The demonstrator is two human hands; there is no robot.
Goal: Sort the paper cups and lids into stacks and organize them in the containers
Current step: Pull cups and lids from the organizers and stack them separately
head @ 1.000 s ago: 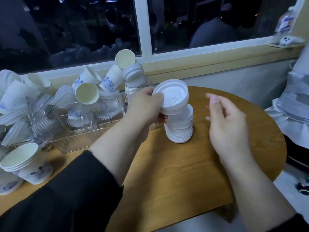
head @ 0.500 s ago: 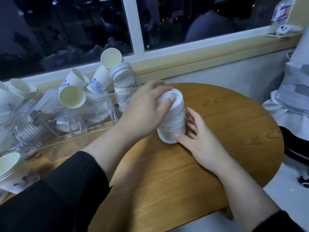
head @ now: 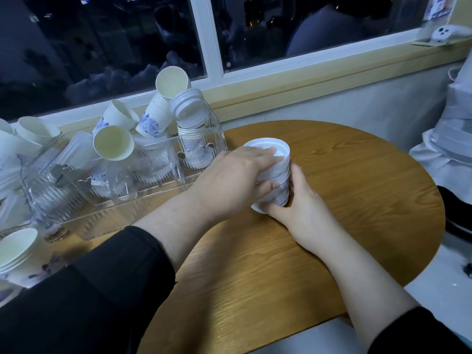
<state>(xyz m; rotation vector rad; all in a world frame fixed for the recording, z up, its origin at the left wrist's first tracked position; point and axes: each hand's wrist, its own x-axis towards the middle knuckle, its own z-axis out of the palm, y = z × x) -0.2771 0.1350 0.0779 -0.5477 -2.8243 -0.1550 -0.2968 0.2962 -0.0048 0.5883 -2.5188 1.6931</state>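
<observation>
At the far left edge of the round wooden table (head: pixel 357 200), a nested stack of white paper cups with blue floral print (head: pixel 19 254) stands upright, rims up. Behind it, a clear ribbed plastic organiser tray (head: pixel 120 213) runs along the window sill, crowded with more white paper cups (head: pixel 113 146) tipped at odd angles, several showing pale cream interiors. At the tray's right end, a tilted stack of white plastic lids (head: pixel 187 106) leans out of a compartment, next to a tilted cup with its mouth facing the camera (head: pixel 172 81).

Right of the tray, a tall stack of white plastic lids (head: pixel 277 172) stands on the bare tabletop, its ridged rims neatly aligned. The left hand (head: pixel 229 182), in a black sleeve (head: pixel 89 302), wraps over the stack's top and near side, fingers spread across the uppermost lid and thumb pressed on the side. The right hand (head: pixel 304 210) cups the stack's base from the right, its fingers curled round the lowest lids and touching the table. Both hands cover much of the stack.

At the far right, pale folded fabric (head: pixel 449 149) sits beside the table.
</observation>
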